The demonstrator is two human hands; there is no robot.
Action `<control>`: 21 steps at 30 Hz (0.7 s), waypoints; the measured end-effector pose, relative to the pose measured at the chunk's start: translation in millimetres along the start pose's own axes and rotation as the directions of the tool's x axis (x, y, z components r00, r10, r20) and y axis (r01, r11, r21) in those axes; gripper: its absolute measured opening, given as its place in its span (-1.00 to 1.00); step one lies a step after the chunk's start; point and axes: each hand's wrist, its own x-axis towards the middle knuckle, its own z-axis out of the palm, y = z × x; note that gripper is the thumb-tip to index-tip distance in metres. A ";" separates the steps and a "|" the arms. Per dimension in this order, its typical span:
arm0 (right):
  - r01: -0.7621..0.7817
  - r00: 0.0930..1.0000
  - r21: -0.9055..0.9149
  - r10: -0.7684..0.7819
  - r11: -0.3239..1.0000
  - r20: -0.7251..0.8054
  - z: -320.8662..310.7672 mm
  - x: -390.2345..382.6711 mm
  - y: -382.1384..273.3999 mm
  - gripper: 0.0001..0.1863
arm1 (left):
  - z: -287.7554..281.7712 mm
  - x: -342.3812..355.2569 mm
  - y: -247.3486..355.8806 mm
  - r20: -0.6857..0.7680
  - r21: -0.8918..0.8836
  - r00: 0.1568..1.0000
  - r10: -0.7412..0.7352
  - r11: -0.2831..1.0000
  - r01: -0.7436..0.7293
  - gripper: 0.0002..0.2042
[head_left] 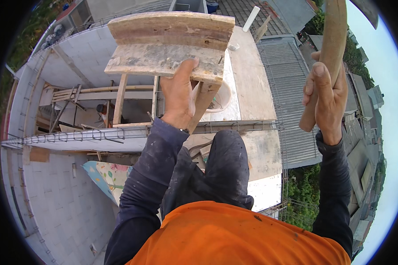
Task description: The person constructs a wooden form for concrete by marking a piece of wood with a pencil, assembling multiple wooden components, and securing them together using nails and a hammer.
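Person on a partly built structure, seen from the head. Block walls [79, 185] enclose the left side, with a corrugated roof [283, 88] to the right. Plywood sheets [252, 75] extend beyond the person's knees and beneath them. At upper centre, in front of the person, is the timber trough [163, 57], two boards meeting in an L; its long axis runs left to right, and a batten [205, 104] slopes down toward the person from its right end. A steel reinforcement cage [79, 138] crosses nearer the body. A pale bucket [227, 95] is partly hidden behind the batten. The wooden handle [325, 66] of a tool stands nearly upright at the right; a dark edge at the top corner may be its head.

Hands: the left hand [179, 95] is the nearer, already touching the trough. Its thumb lies on the lower board's near edge, toward the right end; its fingers curl underneath, mostly hidden. The right hand [327, 90] closes its fingers around the handle, well apart from the trough, which lies to its left. Nothing evident stands between handle and trough, but the left thumb occupies the edge and appears the chief obstruction.
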 end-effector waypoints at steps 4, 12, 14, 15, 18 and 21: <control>-0.046 0.857 -0.443 0.263 0.895 0.443 1.0 -13.0 3.3 -0.34 | 5.3 -4.3 4.3 -0.020 0.006 1.000 -0.013 1.000 0.013 -0.77; -0.047 0.981 0.179 0.079 0.983 -0.176 -13.4 3.8 -16.5 -0.40 | 2.2 2.9 -3.0 -0.036 -0.010 0.999 0.029 1.000 -0.029 -0.78; -0.127 0.989 0.133 0.136 0.983 -0.056 6.1 -8.4 -1.9 -0.49 | 1.3 2.0 -0.4 -0.055 -0.007 0.998 0.024 1.000 -0.025 -0.78; -0.067 0.963 -0.327 0.147 0.943 0.227 11.7 -14.0 5.1 -0.49 | 2.0 1.2 0.8 -0.046 -0.010 0.998 0.039 0.999 -0.039 -0.77; -0.112 0.805 -0.490 0.368 0.864 0.465 -5.8 -8.7 -2.0 -0.41 | 5.9 -2.0 4.0 -0.046 -0.047 0.998 0.053 0.997 -0.055 -0.74; -0.148 0.962 -0.266 0.202 0.953 0.186 -8.8 -11.8 -7.1 -0.40 | 9.4 -2.0 6.4 -0.061 -0.109 0.998 0.011 0.994 -0.017 -0.67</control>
